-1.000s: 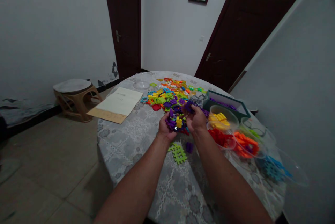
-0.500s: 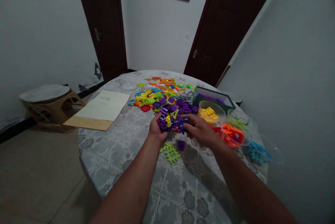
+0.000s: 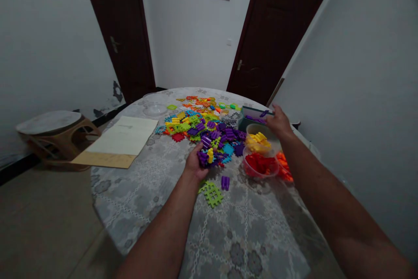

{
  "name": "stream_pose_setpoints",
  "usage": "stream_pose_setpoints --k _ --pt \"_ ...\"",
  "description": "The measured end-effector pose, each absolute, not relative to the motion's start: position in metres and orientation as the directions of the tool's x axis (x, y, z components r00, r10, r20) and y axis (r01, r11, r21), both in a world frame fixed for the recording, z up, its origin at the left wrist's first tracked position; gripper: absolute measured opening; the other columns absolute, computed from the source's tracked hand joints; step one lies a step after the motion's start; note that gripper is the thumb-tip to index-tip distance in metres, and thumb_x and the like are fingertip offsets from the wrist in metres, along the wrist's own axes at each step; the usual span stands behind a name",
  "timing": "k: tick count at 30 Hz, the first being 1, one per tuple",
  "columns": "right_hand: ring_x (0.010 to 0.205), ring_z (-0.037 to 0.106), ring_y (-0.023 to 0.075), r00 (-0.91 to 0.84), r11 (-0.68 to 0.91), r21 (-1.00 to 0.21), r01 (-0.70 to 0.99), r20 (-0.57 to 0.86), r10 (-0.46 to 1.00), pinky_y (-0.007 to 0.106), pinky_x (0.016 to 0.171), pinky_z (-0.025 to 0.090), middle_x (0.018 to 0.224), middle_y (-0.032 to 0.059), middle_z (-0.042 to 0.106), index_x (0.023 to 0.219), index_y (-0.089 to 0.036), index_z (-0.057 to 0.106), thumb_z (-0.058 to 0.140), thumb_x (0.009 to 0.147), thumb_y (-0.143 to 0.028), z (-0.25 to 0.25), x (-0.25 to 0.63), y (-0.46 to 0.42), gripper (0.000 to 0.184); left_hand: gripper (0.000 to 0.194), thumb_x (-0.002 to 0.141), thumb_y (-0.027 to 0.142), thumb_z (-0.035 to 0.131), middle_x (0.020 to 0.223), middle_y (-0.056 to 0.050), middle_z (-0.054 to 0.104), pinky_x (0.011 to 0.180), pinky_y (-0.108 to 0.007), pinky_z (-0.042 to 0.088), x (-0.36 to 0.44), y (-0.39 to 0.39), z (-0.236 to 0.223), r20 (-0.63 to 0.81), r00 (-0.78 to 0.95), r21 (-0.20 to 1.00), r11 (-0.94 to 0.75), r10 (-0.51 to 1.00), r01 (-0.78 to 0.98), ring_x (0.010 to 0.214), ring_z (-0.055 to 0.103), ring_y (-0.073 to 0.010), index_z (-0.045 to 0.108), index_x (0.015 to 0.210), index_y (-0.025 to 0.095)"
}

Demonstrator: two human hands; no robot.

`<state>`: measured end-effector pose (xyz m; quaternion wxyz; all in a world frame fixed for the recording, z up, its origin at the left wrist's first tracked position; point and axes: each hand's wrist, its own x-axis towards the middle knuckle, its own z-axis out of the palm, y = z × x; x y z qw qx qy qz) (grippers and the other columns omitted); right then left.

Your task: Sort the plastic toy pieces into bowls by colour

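My left hand (image 3: 193,164) is closed around a handful of plastic building pieces (image 3: 210,157), mostly purple with a yellow one among them, low over the table. My right hand (image 3: 279,123) is above the right end of a dark green box (image 3: 245,112), its fingertips pinching a purple building piece (image 3: 264,113). Inside the box lie more purple pieces (image 3: 252,119). A mixed heap of building pieces (image 3: 192,124) spreads beyond my left hand. Nearer me lie a lime green grid piece (image 3: 213,194) and a single purple piece (image 3: 225,182).
Clear tubs hold yellow pieces (image 3: 258,140), red pieces (image 3: 261,163) and orange pieces (image 3: 283,166) along the right side. A cardboard sheet with pale paper (image 3: 126,137) overhangs the table's left edge. A stool (image 3: 54,122) stands on the floor at left.
My right hand has moved from beside the handful to the right and away from me, over the green box, carrying a purple piece. My left hand keeps its hold.
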<state>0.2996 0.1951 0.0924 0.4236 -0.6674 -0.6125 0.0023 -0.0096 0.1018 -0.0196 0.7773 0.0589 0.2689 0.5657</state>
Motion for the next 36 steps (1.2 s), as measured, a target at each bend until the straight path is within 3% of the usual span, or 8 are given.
stream_pose_setpoints --k 3,8,13,19,24,29,32,36 --pt "0.114 0.072 0.0289 0.129 0.202 -0.537 0.819 0.514 0.848 0.045 0.103 0.057 0.131 0.0166 0.074 0.141 -0.013 0.066 0.057 0.091 -0.02 0.084 0.273 0.179 0.051 0.023 0.102 0.03 0.056 0.08 -0.012 0.077 0.07 -0.042 0.066 -0.009 0.102 -0.021 -0.319 0.259 0.384 0.374 0.912 -0.844 0.068 0.076 -0.0251 0.07 0.102 0.012" --pt "0.116 0.073 0.024 -0.432 0.576 -0.451 0.681 0.388 0.814 0.041 0.106 0.055 0.127 0.0085 0.078 0.13 -0.025 0.076 0.06 0.098 -0.023 0.07 0.193 0.137 0.035 0.024 0.102 0.029 0.057 0.08 -0.01 0.078 0.078 -0.041 0.065 -0.007 0.102 -0.021 -0.267 0.321 0.356 0.403 0.909 -0.843 0.07 0.076 -0.0234 0.073 0.101 0.011" --pt "0.114 0.075 0.0237 -0.61 0.625 -0.453 0.635 0.202 0.766 0.037 0.103 0.056 0.123 0.008 0.08 0.126 -0.022 0.078 0.059 0.095 -0.012 0.057 0.15 0.125 0.038 0.024 0.1 0.029 0.059 0.09 -0.012 0.08 0.085 -0.046 0.064 -0.006 0.102 -0.022 -0.271 0.351 0.358 0.432 0.896 -0.828 0.077 0.078 -0.0268 0.075 0.102 0.011" --pt "0.109 0.075 0.0216 -0.526 0.548 -0.516 0.659 0.204 0.825 0.033 0.098 0.056 0.117 0.0059 0.081 0.121 -0.023 0.08 0.057 0.095 -0.009 0.053 0.149 0.126 0.038 0.027 0.102 0.03 0.056 0.09 -0.013 0.08 0.079 -0.042 0.065 -0.005 0.101 -0.018 -0.273 0.374 0.364 0.455 0.886 -0.813 0.077 0.078 -0.0258 0.074 0.104 0.011" --pt "0.103 0.073 0.021 -0.407 0.49 -0.574 0.656 0.278 0.87 0.033 0.095 0.056 0.113 0.0052 0.081 0.115 -0.023 0.082 0.058 0.097 -0.02 0.065 0.178 0.123 0.03 0.018 0.097 0.023 0.061 0.084 -0.007 0.076 0.074 -0.042 0.065 -0.008 0.102 -0.017 -0.276 0.295 0.399 0.388 0.915 -0.831 0.073 0.077 -0.0238 0.072 0.11 0.017" --pt "0.083 0.072 0.0178 -0.335 0.358 -0.578 0.734 0.151 0.93 0.026 0.078 0.056 0.094 0.003 0.081 0.101 -0.022 0.083 0.059 0.092 -0.023 0.086 0.234 0.14 0.026 0.019 0.095 0.021 0.062 0.086 -0.007 0.075 0.074 -0.045 0.066 -0.011 0.103 -0.02 -0.313 0.225 0.406 0.344 0.923 -0.847 0.077 0.077 -0.0252 0.07 0.112 0.018" --pt "0.082 0.072 0.0186 -0.094 0.222 -0.575 0.788 0.245 0.965 0.027 0.077 0.057 0.092 0.0047 0.081 0.11 -0.02 0.082 0.056 0.09 -0.022 0.1 0.267 0.163 0.033 0.02 0.095 0.023 0.062 0.087 -0.009 0.076 0.071 -0.042 0.066 -0.012 0.102 -0.02 -0.314 0.226 0.396 0.343 0.922 -0.851 0.077 0.077 -0.025 0.071 0.111 0.017" --pt "0.097 0.073 0.0245 0.107 0.16 -0.557 0.815 0.416 0.903 0.037 0.091 0.058 0.106 0.0102 0.081 0.13 -0.015 0.075 0.053 0.089 -0.02 0.109 0.297 0.181 0.047 0.021 0.095 0.026 0.06 0.09 -0.011 0.076 0.073 -0.046 0.066 -0.013 0.101 -0.019 -0.299 0.218 0.383 0.326 0.929 -0.864 0.079 0.077 -0.0267 0.072 0.109 0.015"
